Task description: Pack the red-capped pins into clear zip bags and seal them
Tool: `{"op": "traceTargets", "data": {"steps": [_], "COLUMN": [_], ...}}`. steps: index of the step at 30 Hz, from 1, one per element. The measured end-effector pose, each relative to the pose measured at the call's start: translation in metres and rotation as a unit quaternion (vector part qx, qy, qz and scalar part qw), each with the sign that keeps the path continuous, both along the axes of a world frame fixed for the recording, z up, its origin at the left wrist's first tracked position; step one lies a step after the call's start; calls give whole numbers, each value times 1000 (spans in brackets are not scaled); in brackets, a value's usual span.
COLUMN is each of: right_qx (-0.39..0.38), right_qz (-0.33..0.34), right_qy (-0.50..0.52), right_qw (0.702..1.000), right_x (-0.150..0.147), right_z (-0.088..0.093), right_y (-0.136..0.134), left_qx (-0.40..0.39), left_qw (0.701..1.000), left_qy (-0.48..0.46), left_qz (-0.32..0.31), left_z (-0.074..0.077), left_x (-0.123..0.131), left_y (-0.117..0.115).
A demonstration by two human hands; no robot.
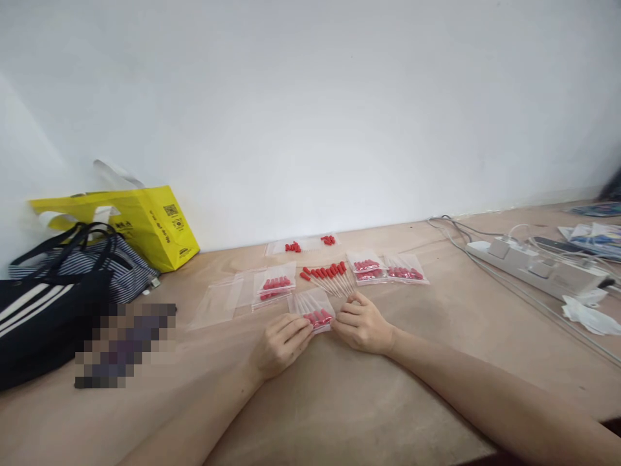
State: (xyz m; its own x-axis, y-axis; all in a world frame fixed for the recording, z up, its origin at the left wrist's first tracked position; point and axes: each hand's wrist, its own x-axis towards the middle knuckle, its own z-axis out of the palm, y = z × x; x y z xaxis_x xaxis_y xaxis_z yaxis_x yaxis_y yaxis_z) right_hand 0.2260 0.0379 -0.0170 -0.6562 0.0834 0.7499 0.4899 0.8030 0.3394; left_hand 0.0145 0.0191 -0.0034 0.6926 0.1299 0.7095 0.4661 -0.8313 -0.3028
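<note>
- From the head camera I have one front bag (311, 304) on the bench (310, 421), clear, with about four red tips at its near edge.
- My left hand (284, 343) has its fingers drawn together on the bag's near left corner; my right hand (361, 323), fingers curled in, has hold of the near right corner.
- Just beyond, I count eight or nine loose red-tipped sticks (332, 270), fanned out.
- Filled bags lie in three groups: an overlapping pair (276, 283) to the left, a stack (367, 266) and a single-looking bag (405, 272) to the right.
- Two red clusters (293, 247) sit near the wall (310, 116), with clear plastic around them; their pieces are too small for me to count.
- The bench is bare-looking brown wood, the wall plain and pale.
- Left: one yellow bag (174, 226), one striped bag (138, 275), one black bag (48, 330) and a pixelated item (129, 349).
- Right: one white power strip (533, 268), cables (449, 236) and a crumpled tissue (592, 315).
- My hands cover the front bag's near corners.
</note>
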Motion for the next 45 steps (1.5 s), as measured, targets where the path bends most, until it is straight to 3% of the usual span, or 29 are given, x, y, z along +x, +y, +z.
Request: {"op": "traceTargets", "data": {"steps": [10,18,26,38,45], "right_qx": [-4,-17,2,9,11], "right_qz": [7,-7,11,13,26], "right_qy": [10,18,17,5,23], "right_qw": [1000,1000,1000,1000,999], "right_x": [-11,-7,-11,-26,-27], "right_z": [-2,-1,-1,-2,0], "right_y": [-1,-1,-1,0,-1], "left_qx": [-8,2,1,27,58], "left_qw": [1000,1000,999,999,998], "left_qy": [1,-15,-28,-17,16], "left_qz": [2,1,-24,0,26], "left_z": [-4,7,5,3,0], "left_x": [11,-7,-8,4,-10], "left_y": [3,-5,-5,-3,-4]}}
